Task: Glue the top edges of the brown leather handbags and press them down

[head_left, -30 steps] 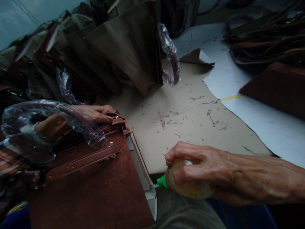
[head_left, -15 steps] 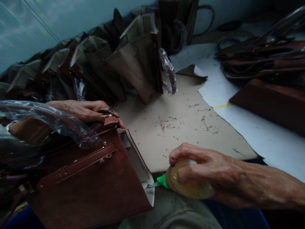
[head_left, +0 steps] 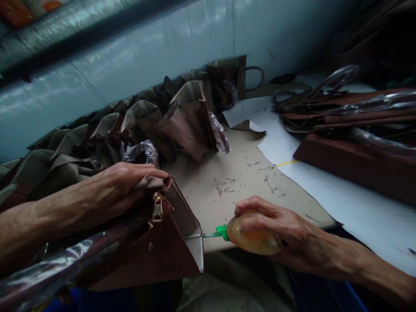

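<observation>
A dark brown handbag [head_left: 165, 255] lies on its side at the lower left, its end showing a pale inner edge. My left hand [head_left: 126, 180] grips the bag's upper edge near a gold zipper pull [head_left: 157, 208]; its fingertips are partly hidden behind the material. Plastic film wraps the bag's handle [head_left: 61, 264]. My right hand [head_left: 276, 225] is wrapped round a squeeze bottle [head_left: 251, 236] of amber liquid with a green cap [head_left: 222, 232]. The bottle's thin nozzle points left, its tip at the pale edge of the bag's end.
Several brown bags [head_left: 190, 117] with pale linings stand along the wall at the back left. More bags [head_left: 351, 112] are stacked at the right on white sheeting [head_left: 312, 182]. Thread scraps lie on the beige board [head_left: 224, 173] between them.
The view has tilted up, showing more wall. The handbag has turned, with the zipper pull now exposed and its front pocket strap out of sight. The nozzle tip has shifted up along the bag's edge.
</observation>
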The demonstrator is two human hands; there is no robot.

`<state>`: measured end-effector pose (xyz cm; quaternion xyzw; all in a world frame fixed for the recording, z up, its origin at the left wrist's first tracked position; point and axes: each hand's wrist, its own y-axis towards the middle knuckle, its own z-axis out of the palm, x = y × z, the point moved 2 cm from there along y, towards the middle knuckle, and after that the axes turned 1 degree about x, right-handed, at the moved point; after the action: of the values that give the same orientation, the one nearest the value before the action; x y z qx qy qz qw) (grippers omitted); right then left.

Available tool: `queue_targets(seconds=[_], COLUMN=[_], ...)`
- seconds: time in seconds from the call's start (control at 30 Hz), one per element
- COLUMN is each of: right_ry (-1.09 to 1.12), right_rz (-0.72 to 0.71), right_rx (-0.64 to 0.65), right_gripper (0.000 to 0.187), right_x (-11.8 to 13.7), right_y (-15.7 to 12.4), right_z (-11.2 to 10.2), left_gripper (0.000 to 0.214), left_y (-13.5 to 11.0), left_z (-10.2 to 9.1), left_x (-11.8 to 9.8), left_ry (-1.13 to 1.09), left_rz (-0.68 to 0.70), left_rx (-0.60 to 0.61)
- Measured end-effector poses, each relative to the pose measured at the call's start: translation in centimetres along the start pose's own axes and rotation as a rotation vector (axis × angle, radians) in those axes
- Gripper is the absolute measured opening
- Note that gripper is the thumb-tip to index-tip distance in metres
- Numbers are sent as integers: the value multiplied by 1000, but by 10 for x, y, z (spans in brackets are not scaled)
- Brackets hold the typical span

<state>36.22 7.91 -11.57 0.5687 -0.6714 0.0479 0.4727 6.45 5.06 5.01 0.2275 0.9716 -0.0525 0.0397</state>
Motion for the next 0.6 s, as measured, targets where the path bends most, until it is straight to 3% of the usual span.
queue_targets(seconds=[0.1,0.23,0.37,0.6], right_ry=[15,17,-29,-32], right_rz=[3,-17,-53,-102], right_rx=[0,19,15,-5], right_gripper=[42,41,41,45], right_x=[-3,-8,-14,-26], right_y=[0,6,14,20], right_z=[5,11,16,22], left_gripper=[43,42,42,47], left_y=[-20,-35,-37,-37], left_z=[13,23,33,55], left_x=[3,5,0,9], left_ry=[40,53,75,142], left_rz=[49,-25,-76,-2], left_rx=[32,-12,-121,-249])
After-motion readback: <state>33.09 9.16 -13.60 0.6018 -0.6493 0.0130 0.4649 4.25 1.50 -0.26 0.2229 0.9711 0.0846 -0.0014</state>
